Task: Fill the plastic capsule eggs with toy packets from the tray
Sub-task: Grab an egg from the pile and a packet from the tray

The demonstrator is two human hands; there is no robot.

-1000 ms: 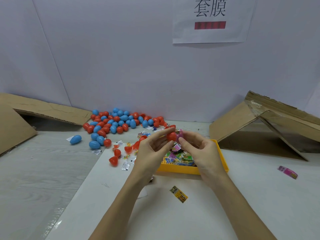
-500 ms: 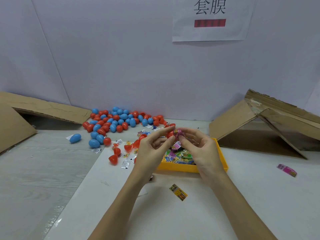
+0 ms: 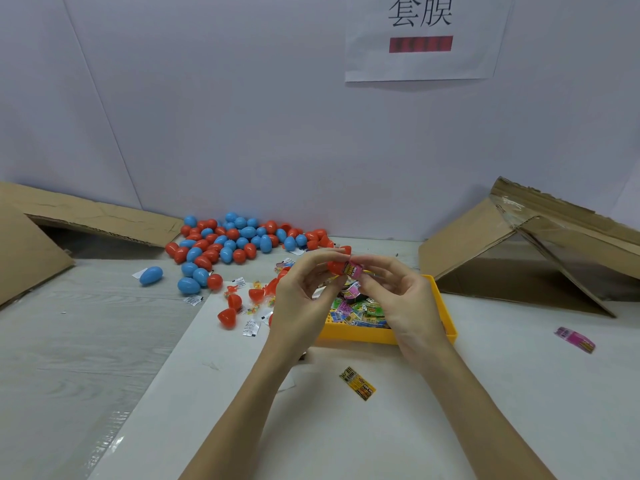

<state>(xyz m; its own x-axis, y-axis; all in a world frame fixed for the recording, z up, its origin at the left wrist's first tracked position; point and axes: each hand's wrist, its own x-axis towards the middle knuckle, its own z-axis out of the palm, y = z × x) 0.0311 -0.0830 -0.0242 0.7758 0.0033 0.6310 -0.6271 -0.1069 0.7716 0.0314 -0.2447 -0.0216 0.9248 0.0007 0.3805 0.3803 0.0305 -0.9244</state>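
Both hands meet above the far edge of the yellow tray [image 3: 360, 336]. Left hand [image 3: 301, 299] pinches a red egg half [image 3: 335, 266] between thumb and fingertips, its open side turned toward the right hand [image 3: 401, 299], whose finger and thumb clamp a pink toy packet [image 3: 354, 270] touching the mouth of that half. My reading is that the packet is being pushed into the shell and is not yet fully in.

More packets lie heaped in the tray under the hands. Closed red and blue eggs [image 3: 239, 240] are piled at the far edge of the table [image 3: 519, 393], with open red halves [image 3: 228, 315] and small clear sachets near the tray's left side. One yellow packet [image 3: 357, 383] lies on the table nearer the person, another pink one [image 3: 575, 339] toward the right edge.

Risks from here: the stiff packet may spring back out if not folded enough, or catch on the rim so the halves will not close; a slip in the pinch would drop the half into the tray
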